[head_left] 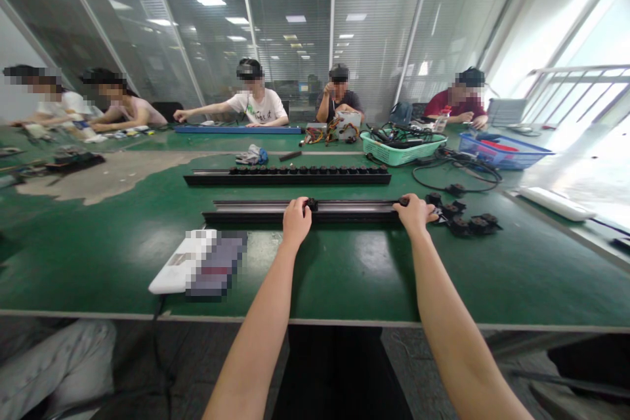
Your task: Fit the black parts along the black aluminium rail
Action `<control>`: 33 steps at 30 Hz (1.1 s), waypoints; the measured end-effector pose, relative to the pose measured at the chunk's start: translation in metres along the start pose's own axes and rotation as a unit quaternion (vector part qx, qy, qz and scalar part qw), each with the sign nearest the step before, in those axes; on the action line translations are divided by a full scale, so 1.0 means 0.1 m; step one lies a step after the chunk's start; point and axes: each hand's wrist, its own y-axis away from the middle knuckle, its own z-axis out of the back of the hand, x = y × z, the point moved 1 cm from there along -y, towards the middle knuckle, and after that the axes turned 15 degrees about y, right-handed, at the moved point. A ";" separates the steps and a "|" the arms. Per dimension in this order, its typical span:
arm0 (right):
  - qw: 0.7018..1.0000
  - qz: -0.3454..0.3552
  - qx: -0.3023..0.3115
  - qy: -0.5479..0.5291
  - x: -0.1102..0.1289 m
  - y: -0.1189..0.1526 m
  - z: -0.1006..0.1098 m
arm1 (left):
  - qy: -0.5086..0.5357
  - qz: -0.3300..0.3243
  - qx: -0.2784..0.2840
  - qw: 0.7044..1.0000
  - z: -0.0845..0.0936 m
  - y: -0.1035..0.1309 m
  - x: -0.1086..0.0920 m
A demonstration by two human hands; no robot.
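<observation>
A long black rail (357, 217) with a pale inner channel lies crosswise in front of me on the green table. Near its middle, my left hand (296, 220) is closed around a small black block (312, 204) sitting in the channel. My right hand (416, 213) pinches another small black block (404, 201) at the rail's right end; its fingers partly hide that block. Just right of this hand, several loose black blocks (472, 224) are heaped on the table. Beyond lies a second black rail (285, 180), lined with a row of similar blocks.
A white device (172, 269) and a dark, pixelated flat item (214, 269) lie at front left. Behind the rails are a grey-blue cloth (252, 155), a green basket (406, 153) of cables and a blue basket (504, 154). Several people sit along the far side.
</observation>
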 end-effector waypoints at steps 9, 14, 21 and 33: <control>1.000 -0.004 -0.011 0.006 -0.05 -0.02 0.02 | 0.001 -0.003 -0.004 1.000 0.00 0.00 0.01; 1.000 -0.011 -0.015 0.010 -0.10 -0.06 0.02 | 0.004 -0.003 -0.003 1.000 0.00 0.00 0.01; 0.999 -0.040 -0.029 0.010 -0.35 -0.21 -0.01 | -0.004 -0.008 -0.003 1.000 0.00 0.00 0.03; 0.987 -0.140 -0.075 -0.008 -0.62 -0.27 -0.02 | 0.000 -0.003 -0.003 1.000 0.00 0.01 0.03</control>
